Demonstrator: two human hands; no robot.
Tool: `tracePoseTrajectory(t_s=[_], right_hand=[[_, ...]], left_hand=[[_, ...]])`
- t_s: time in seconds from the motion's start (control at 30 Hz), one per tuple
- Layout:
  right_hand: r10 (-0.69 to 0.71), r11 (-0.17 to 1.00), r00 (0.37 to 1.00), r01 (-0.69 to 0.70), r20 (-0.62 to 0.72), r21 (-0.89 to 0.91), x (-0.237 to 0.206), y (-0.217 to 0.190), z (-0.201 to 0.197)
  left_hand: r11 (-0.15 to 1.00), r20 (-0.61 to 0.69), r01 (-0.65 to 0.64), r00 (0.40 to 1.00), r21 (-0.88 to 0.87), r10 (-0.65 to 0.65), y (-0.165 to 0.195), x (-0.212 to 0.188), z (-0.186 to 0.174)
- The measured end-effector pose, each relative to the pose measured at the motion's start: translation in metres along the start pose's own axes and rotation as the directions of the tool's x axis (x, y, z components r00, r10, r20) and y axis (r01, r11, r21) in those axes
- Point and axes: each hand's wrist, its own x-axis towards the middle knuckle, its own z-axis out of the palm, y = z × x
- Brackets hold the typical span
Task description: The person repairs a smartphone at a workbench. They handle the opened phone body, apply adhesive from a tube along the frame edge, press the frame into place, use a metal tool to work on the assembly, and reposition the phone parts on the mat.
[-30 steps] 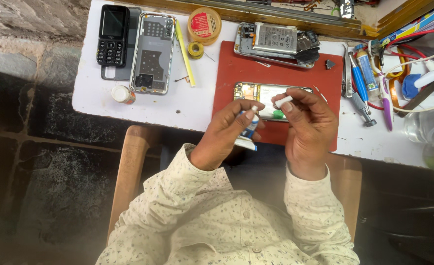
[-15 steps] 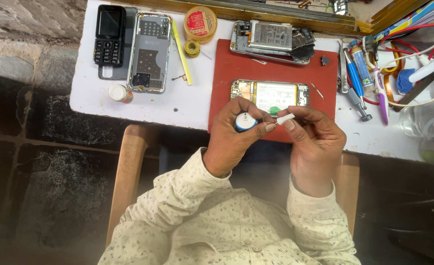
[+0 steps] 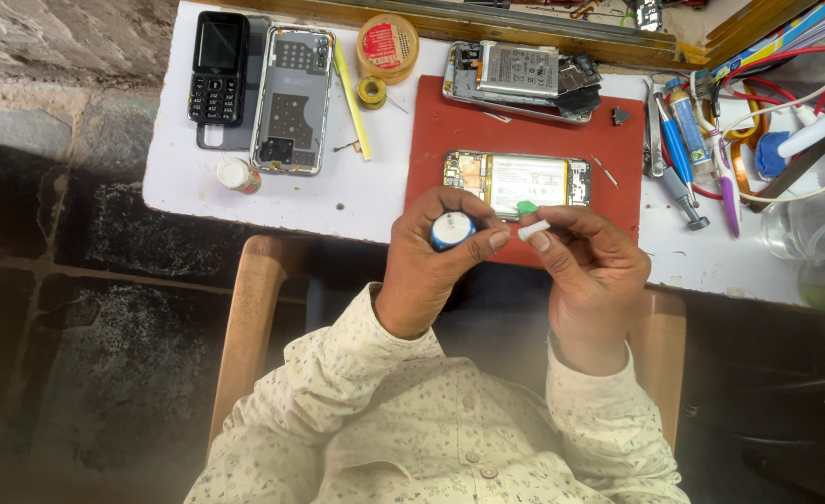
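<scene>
On the white surface [image 3: 356,191], seen from the head camera looking down, lies a red mat [image 3: 436,140] with an open phone [image 3: 517,180] on it, its back off so the battery and small parts show. The left hand [image 3: 431,266] has its grip closed around a small round bottle [image 3: 452,230] with a blue body and a white top, held just over the near edge of the mat. The right hand [image 3: 594,271] pinches a little white piece [image 3: 533,230] between thumb and first finger, close beside the bottle but not touching it. I cannot tell if this piece is a cap or a nozzle. The bottle looks light and hard, and a bit smooth, so it could slip; it is best held around its sides, as the fingers do now. The white piece is tiny and light and easy to drop, so a fingertip pinch fits it. The open phone looks easy to break, with bare parts, and should be held by its edges only. A second open phone [image 3: 521,77] sits at the far edge of the mat. To the left lie a black button phone [image 3: 218,67], a see-through phone back [image 3: 292,98], a yellow stick [image 3: 352,98], a round tin [image 3: 387,44] and a small white jar [image 3: 238,174]. To the right is a bunch of tools [image 3: 688,154] and wires. A wooden chair [image 3: 249,336] shows under the person's pale sleeves.
</scene>
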Motion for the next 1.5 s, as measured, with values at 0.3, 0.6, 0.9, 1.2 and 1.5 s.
tracePoseTrajectory(t_s=[0.3,0.6,0.9,1.2,1.5], right_hand=[[-0.061,0.996,0.995,0.066,-0.078,0.052,-0.004,-0.002,-0.012],[-0.029,0.971,1.0,0.028,-0.001,0.239,0.002,-0.002,-0.014],[0.003,0.981,0.996,-0.019,0.085,0.191,0.001,0.006,0.014],[0.083,0.988,0.994,-0.092,0.072,0.122,0.006,0.009,0.01],[0.063,0.984,0.996,-0.071,0.058,0.161,0.005,0.011,0.009]], left_hand=[[0.472,-0.165,0.013,0.945,0.882,0.282,0.106,-0.063,-0.054],[0.592,-0.236,0.191,0.972,0.783,-0.001,0.143,-0.103,-0.099],[0.947,0.258,0.153,0.939,0.283,-0.229,0.024,-0.02,-0.037],[0.954,0.294,0.225,0.915,0.2,-0.277,0.014,-0.008,-0.032],[0.946,0.285,0.232,0.913,0.226,-0.291,0.013,-0.009,-0.031]])
